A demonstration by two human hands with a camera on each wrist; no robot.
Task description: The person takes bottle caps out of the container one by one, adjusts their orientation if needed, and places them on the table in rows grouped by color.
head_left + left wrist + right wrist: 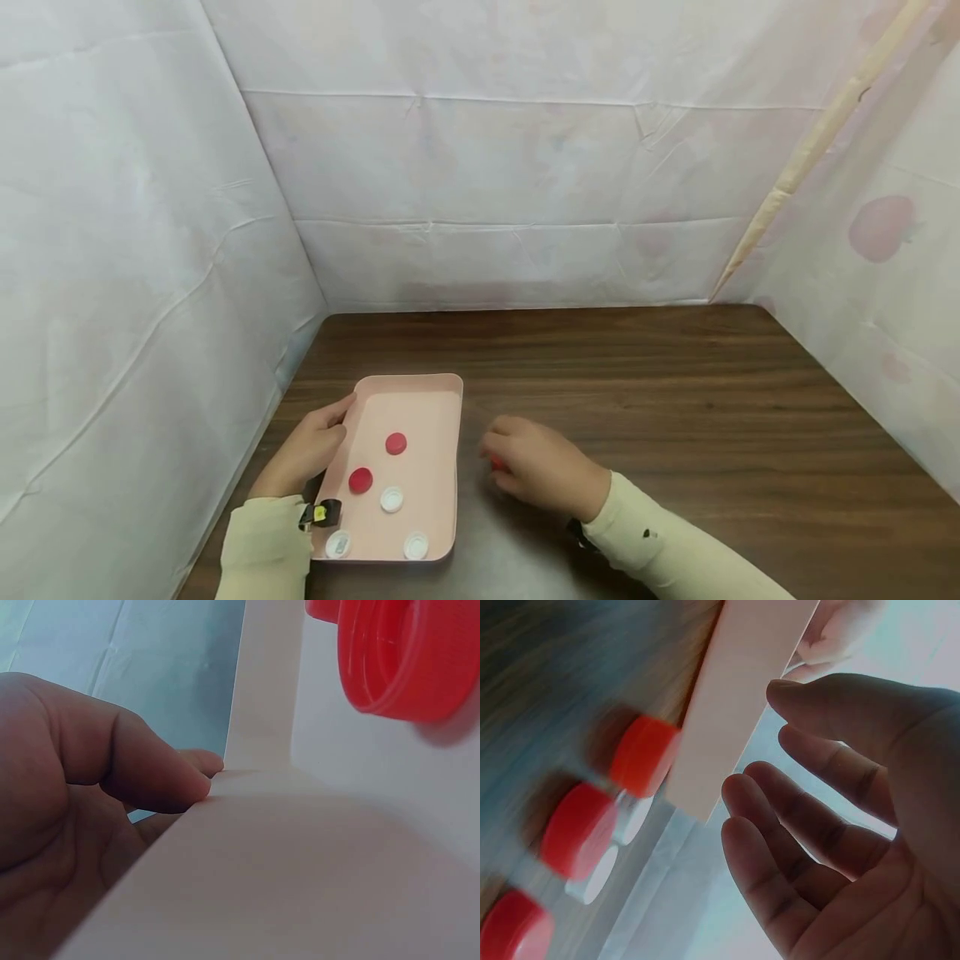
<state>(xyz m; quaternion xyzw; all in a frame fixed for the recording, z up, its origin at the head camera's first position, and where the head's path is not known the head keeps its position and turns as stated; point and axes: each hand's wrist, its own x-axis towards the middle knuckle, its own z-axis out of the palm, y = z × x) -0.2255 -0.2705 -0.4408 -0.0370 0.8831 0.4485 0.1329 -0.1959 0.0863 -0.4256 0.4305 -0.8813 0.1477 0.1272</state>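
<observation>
Left hand [310,447] pinches rim of tray [431,417]; right hand [543,469] loosely spread, holding nothing, near red caps [579,832] and white caps [594,877] on table [615,367] beside tray, more inside; I reckon light, stiff, slick plastic, so I'd take sides, fingertip pinch

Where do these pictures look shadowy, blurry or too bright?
Head view: dark shadow on the wooden table under the right hand, gray sheen right of the pink tray; left wrist view: shade on the tray's near wall, a shadow below the red bottle cap; right wrist view: table and bottle caps smeared, glare on the pale sheet beyond the dim hand.
</observation>
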